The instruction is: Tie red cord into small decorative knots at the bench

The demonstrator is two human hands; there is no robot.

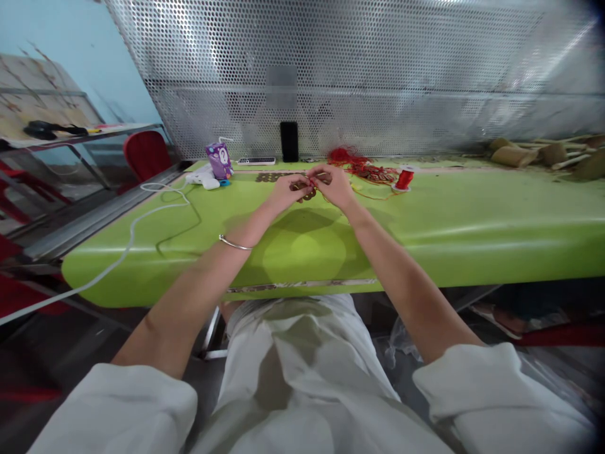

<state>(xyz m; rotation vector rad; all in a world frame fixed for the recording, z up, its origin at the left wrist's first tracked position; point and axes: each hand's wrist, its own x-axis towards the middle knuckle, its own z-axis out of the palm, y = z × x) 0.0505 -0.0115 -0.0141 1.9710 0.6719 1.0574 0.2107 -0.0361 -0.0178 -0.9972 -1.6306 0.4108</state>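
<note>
Both hands meet above the green table (212,221), fingertips close together. My left hand (289,190) is closed in a pinch on a small brown piece with rounded parts (309,195), which hangs below the fingers. My right hand (333,184) pinches at the same spot, where a bit of red thread (312,183) shows; its fingers partly hide the thread. Just behind my left hand lie several flat brown round pieces (267,177). A pile of red thread with brown pieces (363,167) lies beyond my right hand, and a spool of red thread (404,179) stands to its right.
A purple carton (218,161), a white object (203,178) and a white cable (132,233) are at the left. A dark phone (289,142) leans on the perforated metal panel (378,75), near a flat pale device (256,161). Wooden-looking pieces (515,154) lie at the far right.
</note>
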